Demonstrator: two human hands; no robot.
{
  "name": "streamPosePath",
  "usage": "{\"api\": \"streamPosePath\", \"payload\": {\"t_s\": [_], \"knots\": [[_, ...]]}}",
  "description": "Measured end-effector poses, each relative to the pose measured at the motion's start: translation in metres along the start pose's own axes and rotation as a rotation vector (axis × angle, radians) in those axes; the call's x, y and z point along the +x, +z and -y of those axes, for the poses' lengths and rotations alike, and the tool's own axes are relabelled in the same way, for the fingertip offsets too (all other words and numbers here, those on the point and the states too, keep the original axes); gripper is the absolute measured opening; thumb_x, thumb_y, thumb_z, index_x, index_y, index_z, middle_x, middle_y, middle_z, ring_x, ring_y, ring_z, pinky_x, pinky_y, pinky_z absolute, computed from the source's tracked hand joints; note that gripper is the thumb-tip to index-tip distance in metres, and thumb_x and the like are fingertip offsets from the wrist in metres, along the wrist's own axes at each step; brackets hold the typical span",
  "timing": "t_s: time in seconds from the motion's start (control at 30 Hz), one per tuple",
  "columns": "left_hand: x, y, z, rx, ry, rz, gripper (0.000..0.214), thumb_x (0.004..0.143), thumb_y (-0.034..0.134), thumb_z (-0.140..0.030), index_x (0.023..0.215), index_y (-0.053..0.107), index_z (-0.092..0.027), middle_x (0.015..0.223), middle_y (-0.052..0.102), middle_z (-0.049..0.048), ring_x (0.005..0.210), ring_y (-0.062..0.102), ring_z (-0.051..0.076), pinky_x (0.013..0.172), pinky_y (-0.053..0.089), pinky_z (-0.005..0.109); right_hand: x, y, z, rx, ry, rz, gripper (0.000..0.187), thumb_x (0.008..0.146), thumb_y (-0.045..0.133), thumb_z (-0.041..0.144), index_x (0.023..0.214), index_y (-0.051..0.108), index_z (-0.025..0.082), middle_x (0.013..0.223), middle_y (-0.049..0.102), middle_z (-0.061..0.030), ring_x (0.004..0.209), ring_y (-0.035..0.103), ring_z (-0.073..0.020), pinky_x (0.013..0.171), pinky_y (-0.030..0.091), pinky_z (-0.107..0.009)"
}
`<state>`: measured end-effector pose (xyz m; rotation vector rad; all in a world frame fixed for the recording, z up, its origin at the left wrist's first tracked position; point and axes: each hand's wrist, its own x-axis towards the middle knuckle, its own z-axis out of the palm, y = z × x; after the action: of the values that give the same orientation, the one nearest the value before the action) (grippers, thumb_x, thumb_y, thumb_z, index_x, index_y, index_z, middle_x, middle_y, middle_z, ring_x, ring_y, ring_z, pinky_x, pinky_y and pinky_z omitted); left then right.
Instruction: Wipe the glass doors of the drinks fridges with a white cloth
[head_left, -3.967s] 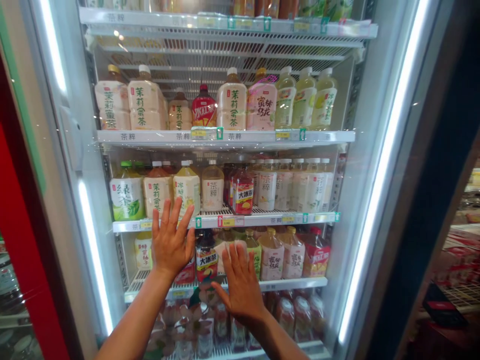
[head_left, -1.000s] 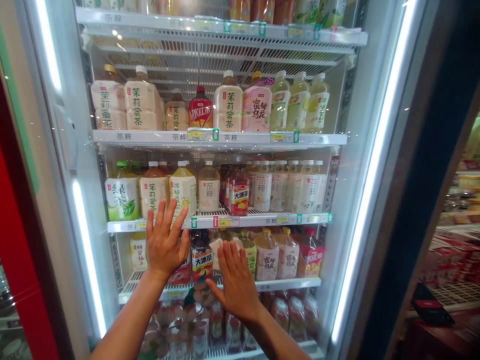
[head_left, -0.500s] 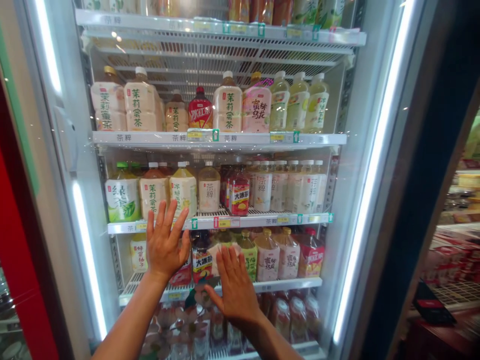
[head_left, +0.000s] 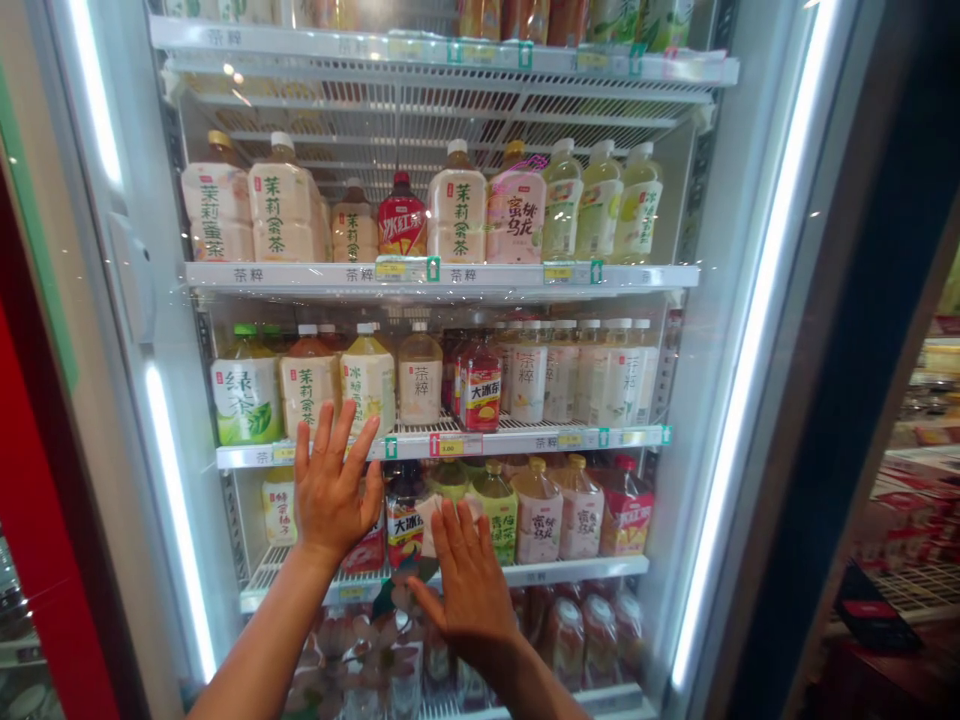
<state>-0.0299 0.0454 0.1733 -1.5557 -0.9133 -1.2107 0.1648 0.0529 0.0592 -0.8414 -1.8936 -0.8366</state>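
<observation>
I face a lit drinks cooler through its glass door. My left hand [head_left: 337,490] is open, fingers spread, at the glass in front of the lower shelves and holding nothing. Lower and to the right, my right hand [head_left: 469,575] lies flat with its fingers close together. A pale, thin cloth or tissue [head_left: 429,520] shows around its fingertips, pressed toward the glass; most of it is hidden by the hand. Behind the hands stand bottled teas, among them a dark iced tea bottle [head_left: 405,520], a green tea bottle [head_left: 499,520] and a pale-labelled bottle [head_left: 366,390].
White wire shelves [head_left: 442,277] hold several rows of bottles. Bright light strips [head_left: 180,520] run down both sides. A dark door frame [head_left: 825,330] stands at the right, with stocked shelves [head_left: 911,520] beyond. Floral reflections show on the lower glass.
My hands keep nearly the same places. The cloth around my right fingertips has shifted slightly, and the view has moved a little.
</observation>
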Motion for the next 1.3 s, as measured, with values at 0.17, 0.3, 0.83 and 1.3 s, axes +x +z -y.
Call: {"api": "streamPosePath", "payload": {"t_s": [0.17, 0.3, 0.83, 1.3], "knots": [[0.000, 0.000, 0.000, 0.007, -0.002, 0.003, 0.070, 0.091, 0.061, -0.021, 0.157, 0.037, -0.027, 0.166, 0.034, 0.0060, 0.157, 0.026, 0.029, 0.129, 0.019, 0.055, 0.081, -0.019, -0.012, 0.049, 0.041, -0.051, 0.092, 0.102, 0.046, 0.054, 0.164, -0.005, 0.009, 0.172, 0.004, -0.0123, 0.161, -0.001, -0.0295, 0.129, 0.019, -0.057], [-0.001, -0.001, 0.000, 0.019, -0.004, 0.013, 0.071, 0.092, 0.060, -0.021, 0.158, 0.036, -0.028, 0.166, 0.033, 0.0060, 0.157, 0.026, 0.029, 0.129, 0.020, 0.055, 0.118, -0.025, -0.013, 0.073, 0.087, -0.107, 0.093, 0.102, 0.045, 0.056, 0.164, -0.008, 0.010, 0.172, 0.000, -0.0125, 0.160, -0.003, -0.0290, 0.129, 0.017, -0.060], [0.000, -0.002, -0.001, 0.016, -0.017, 0.024, 0.075, 0.091, 0.060, -0.022, 0.160, 0.031, -0.032, 0.167, 0.030, 0.0030, 0.157, 0.025, 0.029, 0.129, 0.020, 0.055, 0.089, -0.022, -0.016, 0.030, 0.139, -0.099, 0.089, 0.104, 0.043, 0.052, 0.164, -0.007, 0.009, 0.172, 0.000, -0.0130, 0.160, -0.003, -0.0309, 0.128, 0.020, -0.059], [0.007, -0.017, -0.014, 0.098, 0.175, 0.166, 0.080, 0.091, 0.062, -0.022, 0.161, 0.025, -0.036, 0.172, 0.013, 0.0003, 0.160, 0.012, 0.028, 0.131, 0.000, 0.055, 0.062, -0.047, -0.103, 0.025, 0.288, -0.170, 0.083, 0.106, 0.039, 0.048, 0.164, -0.008, 0.012, 0.173, -0.004, -0.0141, 0.160, -0.004, -0.0344, 0.124, 0.021, -0.069]]}}
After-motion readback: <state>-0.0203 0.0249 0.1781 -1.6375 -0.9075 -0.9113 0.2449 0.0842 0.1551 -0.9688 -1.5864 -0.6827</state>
